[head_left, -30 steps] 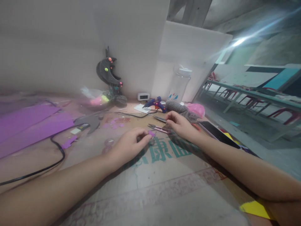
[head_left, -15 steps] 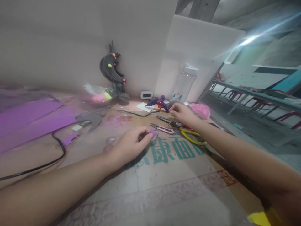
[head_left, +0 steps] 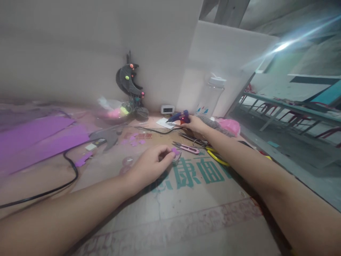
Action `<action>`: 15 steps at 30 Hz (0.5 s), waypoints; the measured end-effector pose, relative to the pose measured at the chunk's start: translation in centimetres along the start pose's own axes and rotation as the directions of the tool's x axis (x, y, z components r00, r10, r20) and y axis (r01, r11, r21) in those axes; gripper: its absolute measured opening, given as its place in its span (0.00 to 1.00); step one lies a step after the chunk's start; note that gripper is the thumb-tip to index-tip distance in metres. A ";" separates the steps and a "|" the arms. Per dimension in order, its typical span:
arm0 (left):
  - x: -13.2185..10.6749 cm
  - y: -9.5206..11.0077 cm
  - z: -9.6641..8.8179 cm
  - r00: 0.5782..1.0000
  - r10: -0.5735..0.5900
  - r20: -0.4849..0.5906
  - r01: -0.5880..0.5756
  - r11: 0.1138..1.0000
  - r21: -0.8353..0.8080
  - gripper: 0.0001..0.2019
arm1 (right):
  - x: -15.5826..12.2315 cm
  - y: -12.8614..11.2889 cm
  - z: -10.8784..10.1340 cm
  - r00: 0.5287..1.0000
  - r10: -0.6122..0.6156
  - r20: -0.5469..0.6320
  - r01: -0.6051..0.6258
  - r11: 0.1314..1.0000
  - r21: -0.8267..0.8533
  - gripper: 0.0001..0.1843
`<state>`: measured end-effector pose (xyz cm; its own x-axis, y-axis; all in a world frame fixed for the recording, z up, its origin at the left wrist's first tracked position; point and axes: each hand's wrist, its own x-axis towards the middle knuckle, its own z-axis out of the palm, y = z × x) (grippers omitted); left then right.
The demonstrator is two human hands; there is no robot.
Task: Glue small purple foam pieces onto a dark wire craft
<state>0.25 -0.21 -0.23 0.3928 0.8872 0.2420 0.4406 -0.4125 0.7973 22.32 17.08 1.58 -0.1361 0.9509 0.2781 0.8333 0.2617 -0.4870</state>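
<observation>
My left hand (head_left: 157,158) is closed in a pinch on a small purple cut piece (head_left: 175,152), above the cardboard. At the back of the table, my right hand (head_left: 195,124) has its fingers around the handle of a blue glue gun (head_left: 179,116) with a small red light. The gun's nozzle points left over a white paper (head_left: 164,123). In front of the right hand lie pink thread snips (head_left: 188,147) and yellow-handled scissors (head_left: 217,157), partly hidden by the forearm. Several small purple pieces (head_left: 133,139) lie beyond the left hand.
Purple sheets (head_left: 39,138) and a black cable (head_left: 76,170) lie on the left. Along the wall stand a dark crescent ornament (head_left: 128,80), a small white clock (head_left: 167,109) and a clear bottle (head_left: 210,97). A pink plastic bag (head_left: 229,126) is at the right edge.
My right hand has moved left from beside the glue gun and closed around its handle. My left hand stays in place with the purple piece. The view has shifted slightly.
</observation>
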 end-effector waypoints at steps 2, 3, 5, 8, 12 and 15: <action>0.0 0.0 0.0 1.000 0.013 0.002 -0.013 1.000 -0.004 0.14 | -0.2 -0.1 0.1 1.000 0.010 -0.029 -0.010 1.000 0.002 0.17; 0.1 0.0 0.0 1.000 0.023 0.004 -0.023 1.000 -0.006 0.14 | -0.3 -0.1 0.0 0.999 0.015 -0.044 -0.015 1.000 0.001 0.17; 0.1 0.0 0.0 0.999 0.038 0.003 -0.038 0.999 -0.003 0.14 | -0.4 0.1 -0.3 0.997 0.022 -0.075 -0.023 1.000 -0.002 0.17; 0.1 -0.1 0.0 0.999 0.038 0.000 -0.038 0.999 0.006 0.14 | -0.9 0.4 -0.9 0.995 0.030 -0.098 -0.029 0.999 0.012 0.17; 0.1 -0.1 0.0 1.000 0.022 0.000 -0.022 1.000 -0.004 0.14 | -2.6 -0.1 -1.9 0.995 0.057 -0.086 -0.050 0.995 0.082 0.11; 0.1 -0.1 0.0 1.000 0.029 -0.013 -0.029 1.000 0.005 0.13 | -5.1 -1.0 -3.0 0.995 0.062 -0.073 -0.051 0.988 0.144 0.12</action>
<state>0.23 -0.13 -0.26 0.3947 0.8777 0.2719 0.4334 -0.4388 0.7871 23.75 11.47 3.10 -0.0446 0.9506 0.3071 0.7535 0.2339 -0.6144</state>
